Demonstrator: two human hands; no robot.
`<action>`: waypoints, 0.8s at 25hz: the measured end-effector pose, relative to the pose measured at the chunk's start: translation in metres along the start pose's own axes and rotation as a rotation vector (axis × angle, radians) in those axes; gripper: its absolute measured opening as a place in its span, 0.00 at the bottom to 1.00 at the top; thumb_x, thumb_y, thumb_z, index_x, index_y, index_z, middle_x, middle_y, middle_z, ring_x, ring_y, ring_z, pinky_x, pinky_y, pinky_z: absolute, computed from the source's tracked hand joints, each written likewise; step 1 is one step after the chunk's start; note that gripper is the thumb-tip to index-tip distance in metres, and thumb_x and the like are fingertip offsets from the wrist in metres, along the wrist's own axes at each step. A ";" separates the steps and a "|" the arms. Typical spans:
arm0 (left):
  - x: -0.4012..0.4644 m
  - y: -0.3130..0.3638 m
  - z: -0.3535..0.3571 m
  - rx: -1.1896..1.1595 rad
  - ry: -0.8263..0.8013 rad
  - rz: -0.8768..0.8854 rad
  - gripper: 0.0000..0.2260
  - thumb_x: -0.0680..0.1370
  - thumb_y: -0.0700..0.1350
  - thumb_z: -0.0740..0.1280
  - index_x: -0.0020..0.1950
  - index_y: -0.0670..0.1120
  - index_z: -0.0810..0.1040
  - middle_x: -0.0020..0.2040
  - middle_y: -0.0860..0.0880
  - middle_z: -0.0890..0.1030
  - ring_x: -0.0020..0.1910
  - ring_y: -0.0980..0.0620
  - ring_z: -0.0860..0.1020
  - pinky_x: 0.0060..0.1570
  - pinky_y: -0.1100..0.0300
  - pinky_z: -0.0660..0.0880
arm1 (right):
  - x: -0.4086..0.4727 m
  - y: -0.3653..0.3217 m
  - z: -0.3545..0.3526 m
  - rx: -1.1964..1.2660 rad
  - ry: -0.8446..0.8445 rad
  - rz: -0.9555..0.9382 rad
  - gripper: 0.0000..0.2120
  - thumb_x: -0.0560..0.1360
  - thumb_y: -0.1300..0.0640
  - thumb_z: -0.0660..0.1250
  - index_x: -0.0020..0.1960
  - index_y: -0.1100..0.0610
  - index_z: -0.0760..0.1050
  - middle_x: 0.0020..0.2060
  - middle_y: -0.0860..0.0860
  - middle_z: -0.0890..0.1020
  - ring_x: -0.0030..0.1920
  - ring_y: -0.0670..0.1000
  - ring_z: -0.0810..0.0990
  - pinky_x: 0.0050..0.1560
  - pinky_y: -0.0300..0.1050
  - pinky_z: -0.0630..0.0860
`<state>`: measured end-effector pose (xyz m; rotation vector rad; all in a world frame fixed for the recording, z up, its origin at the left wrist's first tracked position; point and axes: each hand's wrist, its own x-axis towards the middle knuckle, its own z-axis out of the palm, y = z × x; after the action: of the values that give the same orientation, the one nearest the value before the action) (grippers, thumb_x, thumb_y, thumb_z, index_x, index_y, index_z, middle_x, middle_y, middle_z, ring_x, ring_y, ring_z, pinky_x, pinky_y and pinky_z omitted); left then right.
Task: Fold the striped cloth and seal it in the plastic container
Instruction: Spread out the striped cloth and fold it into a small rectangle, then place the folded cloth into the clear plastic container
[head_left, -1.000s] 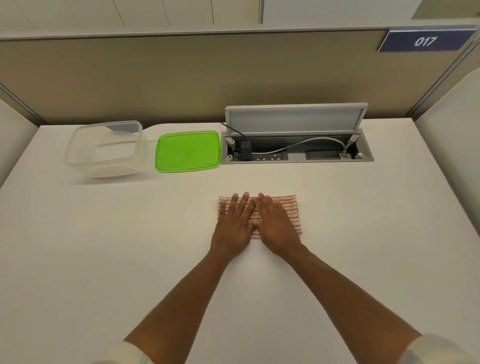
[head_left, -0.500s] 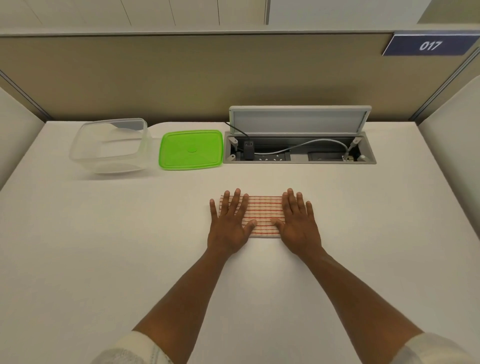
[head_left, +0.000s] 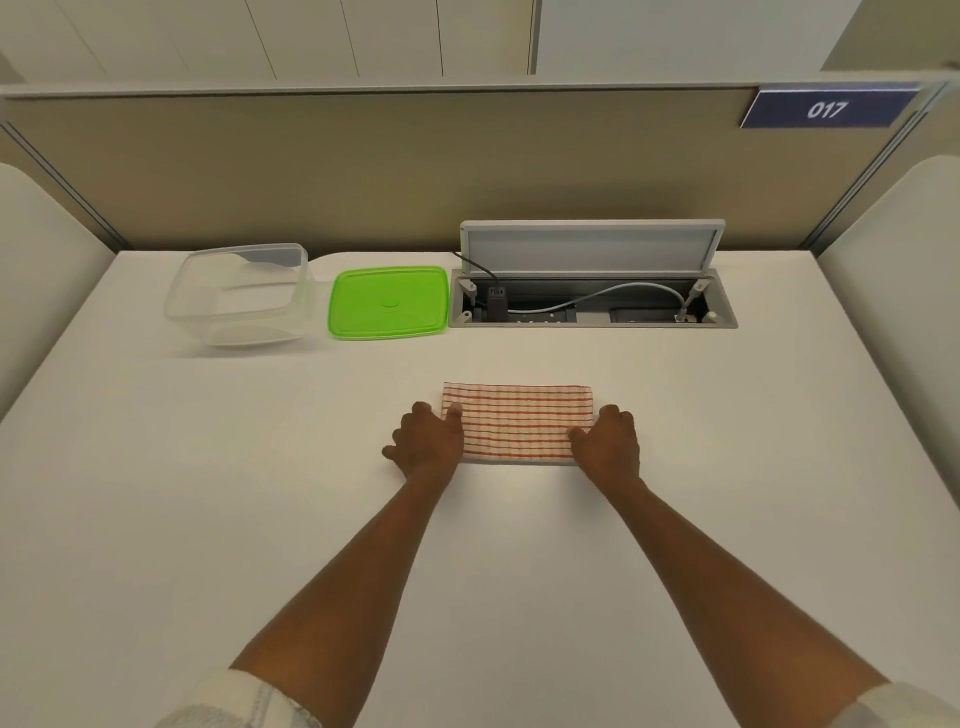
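Observation:
The striped cloth (head_left: 519, 421), white with red lines, lies folded into a flat rectangle on the white table (head_left: 260, 493). My left hand (head_left: 427, 441) curls at the cloth's left end, thumb on top of the edge. At the right end, my right hand (head_left: 609, 439) does the same, thumb on the cloth and fingers tucked at its side. The clear plastic container (head_left: 239, 296) stands open at the back left, apart from the cloth. Its green lid (head_left: 389, 302) lies flat just to the right of it.
An open cable box (head_left: 592, 306) with raised flap, plug and grey cable sits in the table behind the cloth. A beige partition wall runs along the back, with a sign reading 017 (head_left: 826, 109). Padded side panels flank the table.
My hands slid apart from the middle of the cloth to its two ends. Their flat, spread fingers have curled around the cloth's short edges.

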<state>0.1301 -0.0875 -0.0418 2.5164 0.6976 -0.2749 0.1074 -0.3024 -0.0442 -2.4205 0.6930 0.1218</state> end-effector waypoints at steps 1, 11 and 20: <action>0.001 0.002 -0.002 -0.042 -0.045 -0.047 0.22 0.79 0.59 0.60 0.65 0.45 0.74 0.63 0.43 0.79 0.63 0.40 0.75 0.64 0.45 0.64 | -0.002 0.000 0.001 0.008 -0.009 0.010 0.21 0.74 0.54 0.69 0.62 0.63 0.69 0.57 0.60 0.74 0.56 0.61 0.77 0.52 0.51 0.75; 0.001 -0.012 -0.006 -0.351 -0.240 -0.068 0.17 0.77 0.49 0.70 0.60 0.39 0.80 0.58 0.41 0.83 0.56 0.41 0.80 0.58 0.50 0.77 | 0.002 0.002 -0.016 0.095 -0.216 0.266 0.26 0.66 0.56 0.78 0.60 0.64 0.73 0.56 0.60 0.81 0.55 0.59 0.81 0.55 0.51 0.79; -0.011 -0.027 -0.020 -0.301 -0.205 0.093 0.12 0.79 0.48 0.65 0.55 0.43 0.82 0.53 0.45 0.84 0.54 0.44 0.81 0.58 0.48 0.77 | -0.013 -0.002 -0.025 0.191 -0.358 0.244 0.17 0.69 0.59 0.77 0.54 0.63 0.77 0.50 0.58 0.83 0.47 0.57 0.83 0.40 0.46 0.80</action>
<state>0.1078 -0.0623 -0.0326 2.1898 0.4976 -0.3599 0.0950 -0.3097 -0.0193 -2.0515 0.7889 0.5481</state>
